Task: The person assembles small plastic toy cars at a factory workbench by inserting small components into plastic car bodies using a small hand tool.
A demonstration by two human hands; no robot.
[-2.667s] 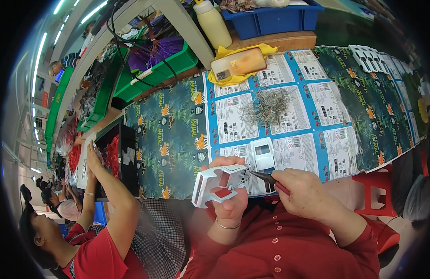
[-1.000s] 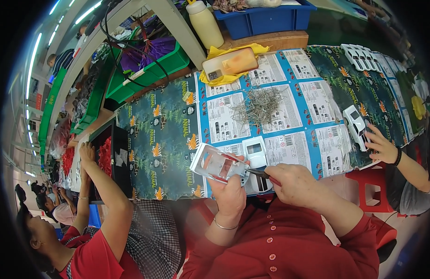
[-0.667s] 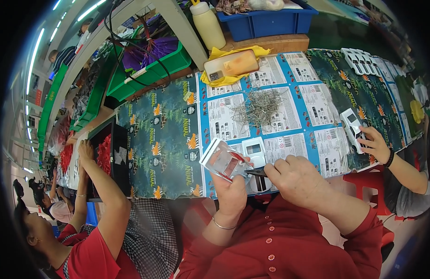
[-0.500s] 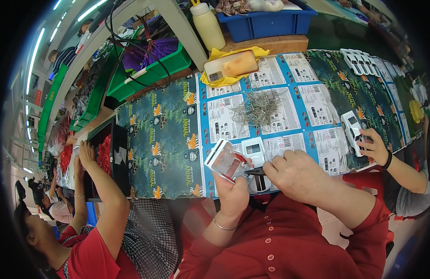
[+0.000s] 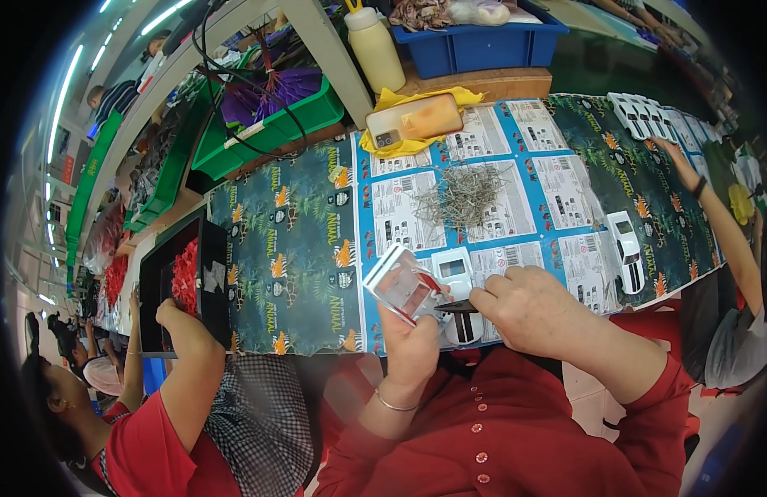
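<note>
My left hand point(image 5: 415, 341) grips a white toy car body point(image 5: 402, 286), tilted with its underside turned toward me. My right hand point(image 5: 530, 309) pinches a dark pointed tool point(image 5: 454, 306) whose tip reaches the car body. Under both hands another white toy car point(image 5: 459, 291) lies on the table at its front edge. Farther back on the printed sheets is a pile of thin grey metal pins point(image 5: 465, 195).
A third white car point(image 5: 625, 248) lies to the right, near a neighbour's arm point(image 5: 712, 222) reaching to a row of white cars point(image 5: 646, 115). A phone on yellow cloth point(image 5: 415, 121), blue bin point(image 5: 479, 37), bottle point(image 5: 374, 47), green trays point(image 5: 267, 122). A person at left reaches into a black tray of red parts point(image 5: 184, 280).
The car body in my left hand has turned and tilted, and my right hand has closed in on it with the tool. The neighbour's arm has come in and moved back toward the row of cars.
</note>
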